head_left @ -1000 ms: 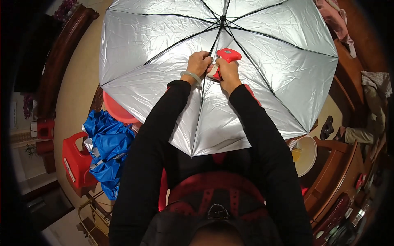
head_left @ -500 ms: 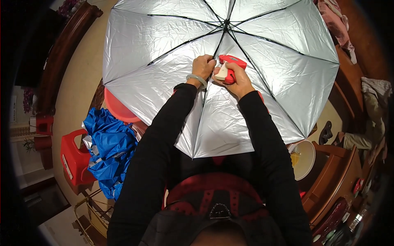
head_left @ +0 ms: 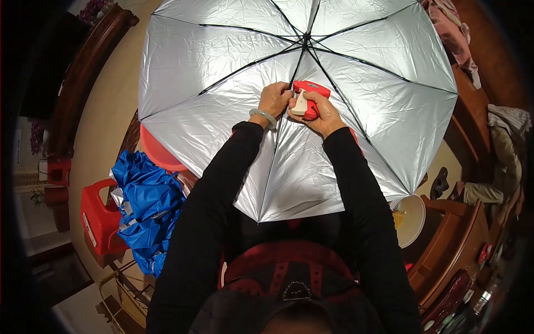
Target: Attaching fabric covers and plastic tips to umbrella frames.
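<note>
Beige floor [head_left: 105, 100] borders the open, silver-lined umbrella [head_left: 361, 94] ahead; left fingers [head_left: 281, 89] pinch at its thin black rib [head_left: 297, 65], right fingers [head_left: 316, 97] grip a red-and-white plastic tool [head_left: 301, 107], likely mid-alignment; next move calls for steadiness.

White bucket [head_left: 414, 221], dark shoe [head_left: 440, 183], pink cloth [head_left: 451, 34]

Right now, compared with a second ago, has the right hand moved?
Yes, slightly to the right: judged against the white bucket, the right hand sits nearer. Against the umbrella's hub, it also lies farther right.
</note>
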{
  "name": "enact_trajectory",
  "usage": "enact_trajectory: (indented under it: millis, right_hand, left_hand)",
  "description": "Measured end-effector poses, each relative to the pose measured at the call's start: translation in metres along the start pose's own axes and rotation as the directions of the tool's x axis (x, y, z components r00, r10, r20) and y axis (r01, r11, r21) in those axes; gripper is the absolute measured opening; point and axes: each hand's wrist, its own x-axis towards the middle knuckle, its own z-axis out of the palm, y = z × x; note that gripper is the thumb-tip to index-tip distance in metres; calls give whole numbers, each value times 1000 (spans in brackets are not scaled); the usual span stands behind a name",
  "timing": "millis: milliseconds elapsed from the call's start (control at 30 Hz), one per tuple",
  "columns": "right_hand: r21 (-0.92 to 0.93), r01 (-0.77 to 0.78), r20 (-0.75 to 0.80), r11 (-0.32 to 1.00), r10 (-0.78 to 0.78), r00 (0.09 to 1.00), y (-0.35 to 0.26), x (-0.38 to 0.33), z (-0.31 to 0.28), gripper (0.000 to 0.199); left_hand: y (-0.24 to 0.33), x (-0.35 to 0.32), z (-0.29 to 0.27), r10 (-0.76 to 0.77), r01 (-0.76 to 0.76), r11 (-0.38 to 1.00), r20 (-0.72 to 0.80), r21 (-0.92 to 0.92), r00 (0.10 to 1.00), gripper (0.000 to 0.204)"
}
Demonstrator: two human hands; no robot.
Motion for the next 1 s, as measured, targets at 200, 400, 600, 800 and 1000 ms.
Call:
enact_trajectory:
  millis: [200, 400, 600, 800, 1000]
  right_hand:
    - [-28, 10, -21, 1000, -11, 1000, -2, -1, -2, 25]
    - [-8, 10, -13, 1000, -10, 1000, -2, -7, -2, 27]
    - [-56, 1, -18, 998, -2, 1000, -3, -10, 1, 27]
    - [-110, -24, -25, 994, 21, 999, 1, -4, 9, 19]
    - [-191, 2, -87, 982, -19, 996, -1, 12, -9, 10]
  left_hand:
    - [-1, 1, -2, -24, 23, 999, -14, -29, 1000, 23]
    - [4, -2, -3, -126, 129, 989, 49, -68, 991, 22]
    - [-10, 2, -1, -67, 67, 998, 48, -3, 997, 25]
    - [-11, -1, 1, 84, -84, 995, 6, 46, 996, 26]
    - [0, 2, -2, -20, 18, 1000, 118, 21, 993, 22]
